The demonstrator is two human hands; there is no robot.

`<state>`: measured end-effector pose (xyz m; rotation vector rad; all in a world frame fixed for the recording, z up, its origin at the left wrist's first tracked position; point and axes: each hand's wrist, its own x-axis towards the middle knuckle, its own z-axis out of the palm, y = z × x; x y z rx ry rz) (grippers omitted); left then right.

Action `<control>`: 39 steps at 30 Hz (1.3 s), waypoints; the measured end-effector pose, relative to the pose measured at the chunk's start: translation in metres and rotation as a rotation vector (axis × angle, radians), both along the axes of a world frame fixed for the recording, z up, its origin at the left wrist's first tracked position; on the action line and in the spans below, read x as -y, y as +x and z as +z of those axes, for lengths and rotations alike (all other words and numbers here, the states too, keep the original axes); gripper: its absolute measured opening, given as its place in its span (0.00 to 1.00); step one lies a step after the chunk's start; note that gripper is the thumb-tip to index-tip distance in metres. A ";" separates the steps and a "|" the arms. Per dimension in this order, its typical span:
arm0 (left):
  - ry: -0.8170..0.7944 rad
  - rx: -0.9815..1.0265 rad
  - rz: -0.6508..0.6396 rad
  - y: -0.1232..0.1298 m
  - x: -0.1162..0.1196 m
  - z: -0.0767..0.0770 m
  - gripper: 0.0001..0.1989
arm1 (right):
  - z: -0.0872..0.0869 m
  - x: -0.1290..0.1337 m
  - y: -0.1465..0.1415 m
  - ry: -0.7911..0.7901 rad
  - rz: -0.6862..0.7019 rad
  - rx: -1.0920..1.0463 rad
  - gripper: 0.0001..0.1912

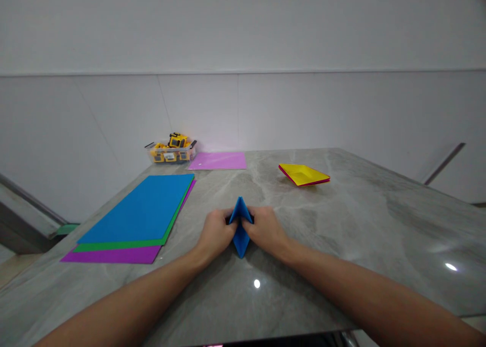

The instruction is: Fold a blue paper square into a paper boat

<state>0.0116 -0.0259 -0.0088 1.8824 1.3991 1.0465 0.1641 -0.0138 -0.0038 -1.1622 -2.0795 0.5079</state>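
Between my two hands is a piece of folded blue paper (241, 243), shaped like a narrow diamond with a crease down its middle. My left hand (218, 231) grips its left side, the thumb pressed into the fold. On the opposite side my right hand (268, 230) pinches it the same way, thumb inward. The fingers behind the paper are mostly hidden. Both hands are low over the grey marbled table (304, 296), and the paper's lower point aims toward me.
Blue, green and purple sheets (138, 210) lie stacked on the left. A folded yellow and red paper piece (304, 175) sits at the back right. Near the wall are a pink sheet (220, 160) and a clear bin (169, 155) of yellow toy vehicles (178, 141).
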 end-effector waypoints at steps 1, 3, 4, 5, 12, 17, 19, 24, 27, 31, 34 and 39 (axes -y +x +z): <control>-0.009 -0.010 -0.001 0.000 -0.001 0.000 0.10 | 0.000 -0.001 0.000 -0.003 -0.001 0.004 0.11; -0.031 -0.020 -0.009 -0.002 -0.003 0.001 0.10 | -0.001 -0.002 0.001 -0.013 0.000 0.013 0.12; -0.041 -0.019 -0.015 -0.003 -0.004 0.002 0.11 | -0.002 -0.003 0.001 -0.018 0.000 0.015 0.12; -0.050 -0.015 -0.022 -0.004 -0.006 0.002 0.11 | -0.002 -0.003 0.002 -0.024 0.000 0.016 0.12; -0.069 0.021 -0.065 -0.009 -0.011 0.000 0.12 | 0.000 -0.007 0.007 -0.048 0.025 -0.006 0.12; 0.068 0.216 -0.054 -0.009 -0.008 0.001 0.16 | 0.001 -0.007 0.009 -0.024 0.038 -0.201 0.16; 0.150 0.336 -0.095 -0.008 -0.004 0.002 0.23 | 0.000 -0.006 0.009 -0.045 0.055 -0.262 0.18; 0.251 0.361 -0.249 -0.007 0.004 0.004 0.22 | -0.003 -0.002 0.010 0.024 0.108 -0.227 0.10; 0.235 0.372 -0.285 -0.006 0.006 0.001 0.24 | -0.003 -0.002 0.011 0.065 0.088 -0.214 0.09; 0.128 0.521 -0.341 -0.005 0.007 -0.002 0.27 | 0.000 -0.003 0.012 0.079 0.094 -0.211 0.10; 0.055 0.611 -0.311 -0.002 0.007 0.002 0.24 | 0.000 -0.003 0.011 0.116 0.118 -0.129 0.12; -0.032 0.585 -0.209 0.003 0.009 0.012 0.25 | -0.005 -0.003 0.006 0.165 0.161 0.050 0.18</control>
